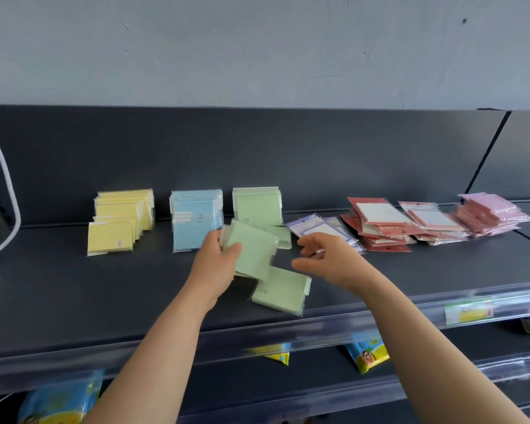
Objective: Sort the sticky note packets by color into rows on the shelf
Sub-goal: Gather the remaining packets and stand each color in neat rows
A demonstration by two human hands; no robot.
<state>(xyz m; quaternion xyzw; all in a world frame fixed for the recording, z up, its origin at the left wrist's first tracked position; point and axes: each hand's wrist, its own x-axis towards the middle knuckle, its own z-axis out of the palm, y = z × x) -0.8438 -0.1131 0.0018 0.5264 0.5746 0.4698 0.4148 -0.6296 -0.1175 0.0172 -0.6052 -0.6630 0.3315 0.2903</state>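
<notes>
A person's left hand [218, 264] grips a small stack of green packets [251, 249] just above the dark shelf [104, 295], thumb across the front. Another green packet [280, 290] lies flat below, near the shelf's front edge. The right hand [328, 258] hovers beside it, fingers loose and holding nothing. Behind stand the green row [257, 206], blue row [195, 218] and yellow row [120, 221]; purple packets [315, 226], red packets [380, 224] and pink packets [493, 214] lie heaped to the right.
</notes>
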